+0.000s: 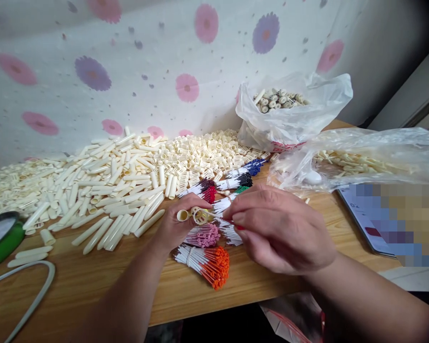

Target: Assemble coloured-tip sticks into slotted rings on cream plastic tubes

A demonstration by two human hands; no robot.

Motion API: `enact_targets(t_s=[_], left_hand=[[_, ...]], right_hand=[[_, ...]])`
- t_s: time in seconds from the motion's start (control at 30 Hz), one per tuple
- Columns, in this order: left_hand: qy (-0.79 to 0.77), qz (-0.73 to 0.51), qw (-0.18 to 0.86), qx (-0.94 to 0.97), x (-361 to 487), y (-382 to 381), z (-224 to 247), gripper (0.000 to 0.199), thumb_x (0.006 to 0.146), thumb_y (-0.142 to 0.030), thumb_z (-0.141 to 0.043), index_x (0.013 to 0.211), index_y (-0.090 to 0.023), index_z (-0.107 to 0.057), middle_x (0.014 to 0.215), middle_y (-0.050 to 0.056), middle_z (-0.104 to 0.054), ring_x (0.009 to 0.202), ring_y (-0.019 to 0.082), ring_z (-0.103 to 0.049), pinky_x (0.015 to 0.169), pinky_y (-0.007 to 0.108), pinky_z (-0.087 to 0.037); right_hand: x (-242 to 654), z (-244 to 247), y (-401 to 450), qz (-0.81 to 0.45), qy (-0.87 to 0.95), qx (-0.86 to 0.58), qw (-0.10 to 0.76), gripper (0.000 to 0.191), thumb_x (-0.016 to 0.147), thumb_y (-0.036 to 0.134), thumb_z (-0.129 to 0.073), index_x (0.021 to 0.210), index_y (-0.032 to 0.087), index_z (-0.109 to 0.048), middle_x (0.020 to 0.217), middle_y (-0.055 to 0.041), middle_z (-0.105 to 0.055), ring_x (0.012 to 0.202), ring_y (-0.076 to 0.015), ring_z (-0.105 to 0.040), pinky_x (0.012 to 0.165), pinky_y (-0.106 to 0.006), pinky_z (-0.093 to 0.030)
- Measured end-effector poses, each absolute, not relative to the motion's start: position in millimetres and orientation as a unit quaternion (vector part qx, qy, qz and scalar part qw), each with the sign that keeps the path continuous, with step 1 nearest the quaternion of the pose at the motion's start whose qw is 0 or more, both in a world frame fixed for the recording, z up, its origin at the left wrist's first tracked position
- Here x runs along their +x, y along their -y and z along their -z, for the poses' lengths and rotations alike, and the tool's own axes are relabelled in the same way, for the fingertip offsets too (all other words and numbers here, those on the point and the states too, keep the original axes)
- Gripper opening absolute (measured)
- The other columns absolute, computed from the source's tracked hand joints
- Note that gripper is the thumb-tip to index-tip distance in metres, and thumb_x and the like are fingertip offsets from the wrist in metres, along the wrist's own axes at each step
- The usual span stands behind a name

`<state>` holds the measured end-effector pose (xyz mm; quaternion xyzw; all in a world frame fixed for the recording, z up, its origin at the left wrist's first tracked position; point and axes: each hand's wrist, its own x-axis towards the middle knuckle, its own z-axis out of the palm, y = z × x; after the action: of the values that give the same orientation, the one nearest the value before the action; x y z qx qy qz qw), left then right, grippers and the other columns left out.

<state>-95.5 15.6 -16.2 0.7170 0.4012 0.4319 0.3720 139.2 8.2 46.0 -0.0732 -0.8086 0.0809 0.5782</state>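
Note:
My left hand [171, 224] is closed around a cream plastic tube [182, 216] and a slotted cream plastic piece [200, 216], their round open ends facing me. Between the thumb and fingers of my right hand [280, 228] is a thin white pen refill [216, 217], its far end at the slotted piece's opening. Some red shows under my right fingertips. Just below the hands lie a pink-tipped refill bundle [205, 235] and an orange-tipped one [216, 267]. Further bundles with red, green, black and blue tips lie behind, partly covered by my hands.
Long cream tubes [103, 200] and slotted pieces [196, 155] are heaped along the wall. Back right stand a white plastic bag [279, 126] of parts and a clear bag [372, 157]. A phone [357, 219] lies right; a green-rimmed object [10, 243] and white cable [50, 276] left.

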Motion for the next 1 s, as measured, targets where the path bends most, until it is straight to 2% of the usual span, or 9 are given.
enact_targets(t_s=[0.37, 0.7, 0.77, 0.9, 1.0], left_hand=[[-0.383, -0.442, 0.354, 0.729, -93, -16, 13, 0.015, 0.080, -0.035, -0.071, 0.089, -0.022, -0.072, 0.083, 0.002, -0.064, 0.078, 0.019, -0.059, 0.072, 0.031, -0.044], [-0.373, -0.443, 0.352, 0.735, -95, -16, 17, 0.018, 0.081, -0.038, -0.070, 0.093, -0.024, -0.071, 0.084, 0.001, -0.063, 0.080, 0.019, -0.059, 0.074, 0.032, -0.044], [-0.377, -0.442, 0.338, 0.741, -96, -17, 17, 0.023, 0.081, -0.041, -0.069, 0.097, -0.025, -0.071, 0.087, 0.002, -0.063, 0.082, 0.019, -0.059, 0.074, 0.032, -0.045], [-0.389, -0.441, 0.265, 0.765, -98, -19, 15, 0.051, 0.082, -0.061, -0.055, 0.117, -0.026, -0.066, 0.100, 0.006, -0.062, 0.094, 0.024, -0.057, 0.081, 0.035, -0.044], [-0.403, -0.444, 0.228, 0.767, -99, -19, 13, 0.051, 0.086, -0.061, -0.049, 0.120, -0.026, -0.065, 0.104, 0.007, -0.061, 0.099, 0.024, -0.056, 0.086, 0.036, -0.044]], right_hand=[[126, -32, -11, -0.063, 0.798, -0.068, 0.595, 0.013, 0.086, 0.009, -0.053, 0.095, 0.015, -0.059, 0.089, -0.0119, -0.069, 0.082, -0.0153, -0.067, 0.069, -0.028, -0.059], [119, -28, -13, -0.068, 0.792, -0.070, 0.603, 0.011, 0.084, 0.006, -0.054, 0.093, 0.011, -0.060, 0.089, -0.0146, -0.070, 0.082, -0.0184, -0.068, 0.070, -0.030, -0.058], [114, -23, -16, -0.068, 0.795, -0.085, 0.596, 0.012, 0.083, 0.004, -0.055, 0.091, 0.010, -0.062, 0.088, -0.0135, -0.069, 0.081, -0.0184, -0.067, 0.069, -0.030, -0.057], [112, -18, -23, -0.067, 0.807, -0.145, 0.569, 0.017, 0.084, 0.003, -0.052, 0.090, 0.011, -0.065, 0.089, -0.0108, -0.066, 0.082, -0.0177, -0.062, 0.070, -0.031, -0.054], [114, -16, -26, -0.050, 0.809, -0.188, 0.554, 0.016, 0.085, 0.006, -0.053, 0.089, 0.014, -0.067, 0.086, -0.0076, -0.060, 0.079, -0.0156, -0.057, 0.067, -0.029, -0.051]])
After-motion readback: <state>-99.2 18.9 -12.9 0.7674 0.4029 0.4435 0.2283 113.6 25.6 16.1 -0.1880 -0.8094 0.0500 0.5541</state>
